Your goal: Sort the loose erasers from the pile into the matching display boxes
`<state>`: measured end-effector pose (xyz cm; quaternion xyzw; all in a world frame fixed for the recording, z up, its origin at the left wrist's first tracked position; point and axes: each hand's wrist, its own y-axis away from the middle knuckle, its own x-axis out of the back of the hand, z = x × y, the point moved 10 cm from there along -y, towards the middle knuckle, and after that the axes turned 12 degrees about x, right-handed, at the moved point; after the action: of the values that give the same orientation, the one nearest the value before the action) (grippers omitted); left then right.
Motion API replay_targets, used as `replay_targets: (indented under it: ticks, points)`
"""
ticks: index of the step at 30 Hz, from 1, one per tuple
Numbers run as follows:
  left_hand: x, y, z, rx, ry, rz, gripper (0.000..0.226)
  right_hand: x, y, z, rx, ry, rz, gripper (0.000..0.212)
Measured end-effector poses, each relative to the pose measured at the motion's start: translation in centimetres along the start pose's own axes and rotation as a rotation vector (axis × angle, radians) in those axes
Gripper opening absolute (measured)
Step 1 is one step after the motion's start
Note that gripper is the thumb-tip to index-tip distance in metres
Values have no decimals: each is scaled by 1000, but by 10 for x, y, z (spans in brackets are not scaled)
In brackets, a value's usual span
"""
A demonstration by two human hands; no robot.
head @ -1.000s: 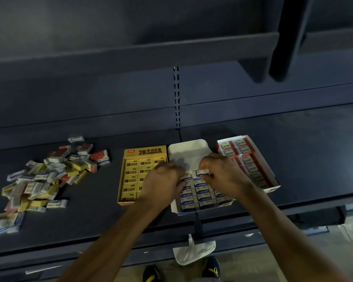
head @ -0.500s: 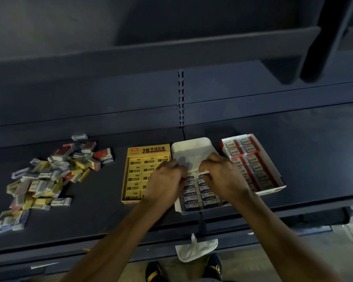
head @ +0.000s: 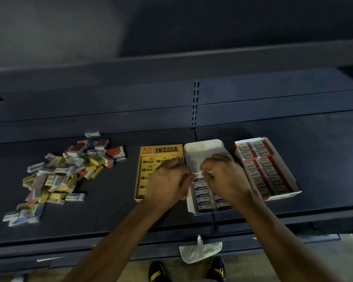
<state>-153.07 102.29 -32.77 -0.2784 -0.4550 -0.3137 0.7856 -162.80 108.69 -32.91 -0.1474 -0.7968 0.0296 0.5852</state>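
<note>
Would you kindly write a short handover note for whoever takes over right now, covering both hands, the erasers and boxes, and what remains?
Left hand and right hand: both pinch one eraser over the white box.
Things: yellow box, white box and red box stand side by side; the pile lies to their left.
Done: the red and yellow boxes look full where visible; the white box holds blue erasers in its near rows.
Left: seat this eraser, then sort the mixed pile.
</note>
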Motion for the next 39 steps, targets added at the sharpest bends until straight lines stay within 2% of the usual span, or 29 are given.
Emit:
replay_targets:
  ticks: [9, 16, 25, 29, 34, 39]
  points:
    - [44, 21, -77, 142, -38, 99, 35, -39, -41, -69, 136, -104, -52, 7]
    - [87, 43, -140, 257, -127, 215, 11, -59, -71, -122, 215, -120, -84, 14]
    - [135, 63, -208, 389, -215, 312, 19, -85, -106, -176, 237, -178, -126, 16]
    - [152, 69, -233, 441, -205, 350, 31, -89, -128, -196, 262, -205, -107, 18]
    - [153, 71, -255, 487, -225, 339, 38, -86, -160, -216, 271, -267, -50, 18]
    - [145, 62, -263, 478, -241, 290, 32, -101, -179, -229, 247, -323, -61, 23]
